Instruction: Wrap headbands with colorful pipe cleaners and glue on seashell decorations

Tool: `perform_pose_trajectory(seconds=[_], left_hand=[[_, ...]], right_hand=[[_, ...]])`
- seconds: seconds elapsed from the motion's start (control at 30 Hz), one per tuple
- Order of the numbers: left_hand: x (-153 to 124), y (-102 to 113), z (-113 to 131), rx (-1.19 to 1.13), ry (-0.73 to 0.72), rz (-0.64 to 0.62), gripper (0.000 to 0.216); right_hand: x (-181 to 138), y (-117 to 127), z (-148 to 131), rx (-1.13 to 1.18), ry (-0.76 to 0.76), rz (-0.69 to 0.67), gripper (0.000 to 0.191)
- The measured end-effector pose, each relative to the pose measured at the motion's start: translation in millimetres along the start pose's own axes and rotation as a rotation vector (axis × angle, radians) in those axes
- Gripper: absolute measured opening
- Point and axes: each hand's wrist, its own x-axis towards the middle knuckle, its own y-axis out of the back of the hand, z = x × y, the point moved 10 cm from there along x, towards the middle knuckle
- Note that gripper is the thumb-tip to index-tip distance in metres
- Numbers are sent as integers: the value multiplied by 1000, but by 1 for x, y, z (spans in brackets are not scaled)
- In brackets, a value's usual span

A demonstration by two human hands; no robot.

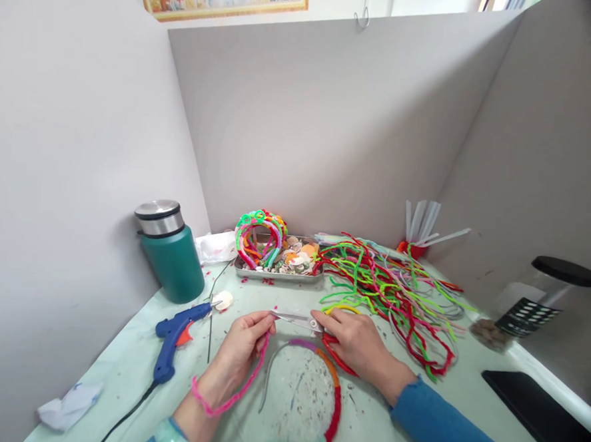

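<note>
Grey partition (331, 136) panels box in a pale green table (466, 385), specked with debris. Left hand (243, 341) has thumb and forefinger pressed together on a pink pipe cleaner (237, 396), right at the scissor tips; the rest loops down past the wrist. Pinching that close probably keeps the floppy strand steady. Right hand (361, 342) is wrapped round the scissors (294, 320), blades pointing left at the pinch; can't tell how far the blades are parted. Scissors sit just above the part-wrapped headband (335, 397), which lies flat between the forearms, bare wire end on the left, presumably parked there to free both hands. Left forearm angles up from bottom centre-left, palm turned inward; right forearm comes in low from the right, back of hand up. Glue gun (173, 340) lies left, nozzle by a white disc (223, 300), likely there to catch drips. Pipe cleaner pile (372, 279) is back right, seemingly for easy right-hand reach; metal tray (282, 277) beside it.
</note>
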Motion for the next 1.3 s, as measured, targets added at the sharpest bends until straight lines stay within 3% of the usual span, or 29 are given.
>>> perform_pose_trajectory(seconds=[0.4,0.8,1.03,1.3], left_hand=[[1,5,4,-12,2,70,26],[-1,3,3,18,9,76,24],[-1,10,3,47,14,157,26],[-1,9,5,46,-11,141,29]], right_hand=[[3,9,3,70,-42,20,37],[0,0,5,20,-47,2,37],[0,5,3,16,-36,13,35],[0,2,3,-1,-44,2,34]])
